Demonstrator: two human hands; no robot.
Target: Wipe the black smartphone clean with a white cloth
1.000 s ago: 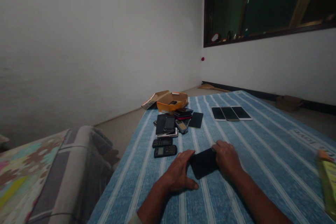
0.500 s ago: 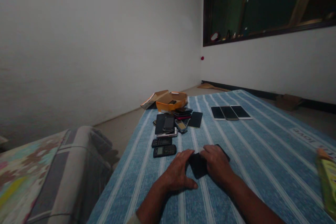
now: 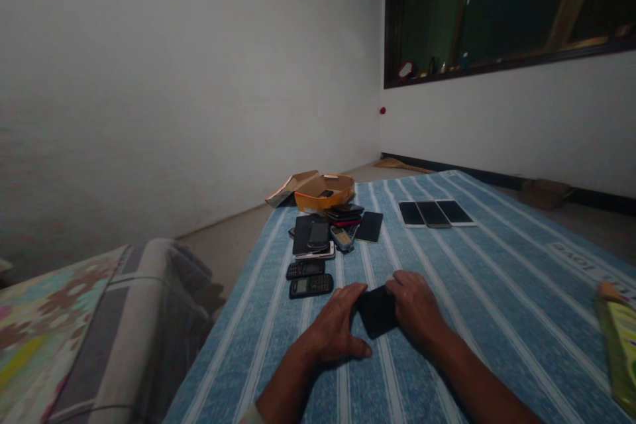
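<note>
A black smartphone (image 3: 377, 311) lies face down on the blue striped cloth (image 3: 497, 305). My left hand (image 3: 340, 328) rests at its left edge, thumb out on the cloth and fingertips touching the phone. From the right, my right hand (image 3: 417, 308) covers the phone's other end with its fingers curled over the edge. Both hands hold the phone between them.
A pile of several old phones (image 3: 328, 232) and two keypad phones (image 3: 311, 278) lie ahead. An orange box (image 3: 322, 193) sits beyond them. Three smartphones (image 3: 434, 213) lie in a row at the far right. A folded blanket (image 3: 99, 324) is at the left, a green packet (image 3: 621, 338) at the right edge.
My right hand slid left over the black phone and then eased back a little. The phone turned slightly under it. My left hand stayed in place.
</note>
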